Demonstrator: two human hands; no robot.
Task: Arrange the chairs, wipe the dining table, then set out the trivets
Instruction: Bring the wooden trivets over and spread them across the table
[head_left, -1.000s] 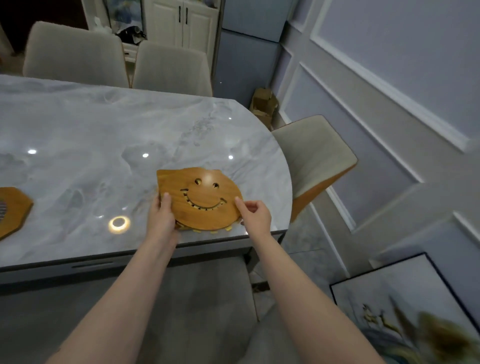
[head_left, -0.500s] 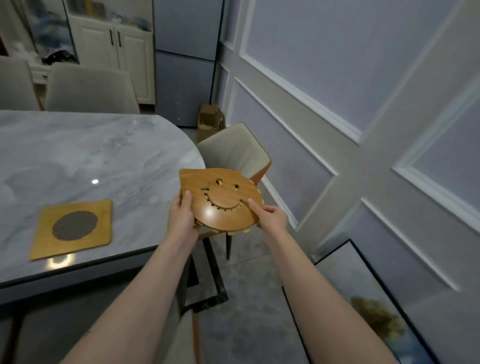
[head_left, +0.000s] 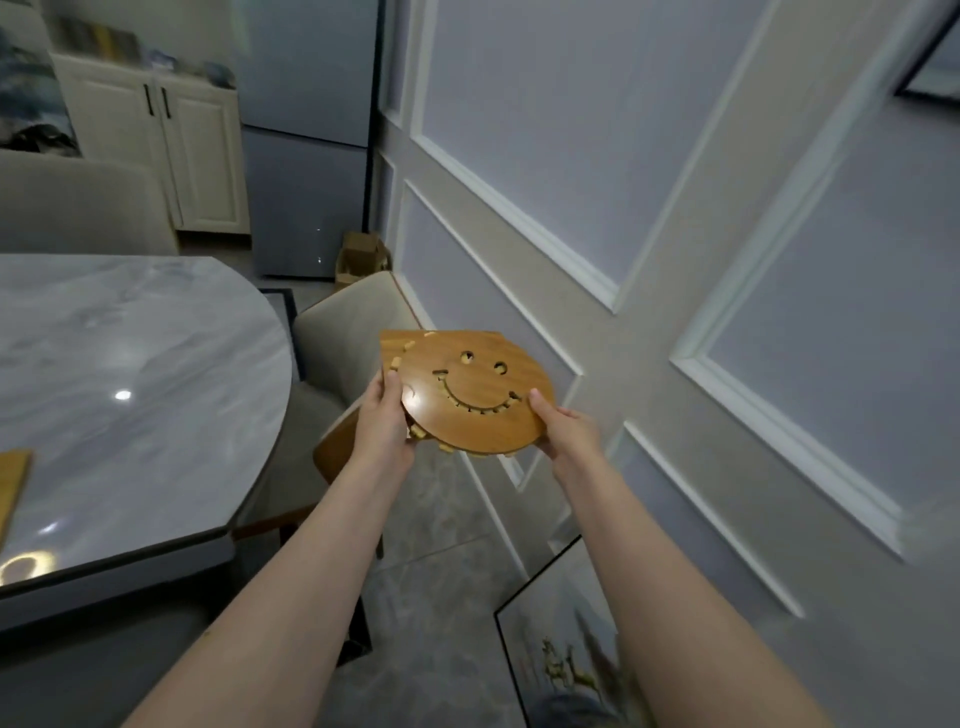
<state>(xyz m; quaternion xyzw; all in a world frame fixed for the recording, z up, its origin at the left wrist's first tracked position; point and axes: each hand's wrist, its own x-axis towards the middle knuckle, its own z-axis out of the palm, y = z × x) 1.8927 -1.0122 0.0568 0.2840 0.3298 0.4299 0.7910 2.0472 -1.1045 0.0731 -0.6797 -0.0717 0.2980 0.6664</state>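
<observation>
Panelled grey walls (head_left: 675, 156) rise behind a glossy marble bench (head_left: 130, 374), with a beige chair (head_left: 343, 332) tucked at its rounded end. Clear of the bench, above that chair, left hand (head_left: 382, 423) and right hand (head_left: 569, 434) each grip stacked wooden smiley trivets (head_left: 475, 395).

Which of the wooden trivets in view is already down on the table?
The flat wooden trivet at the table's left edge, cut off by the frame. The smiley-face trivets are stacked in both hands, off the table.
</observation>
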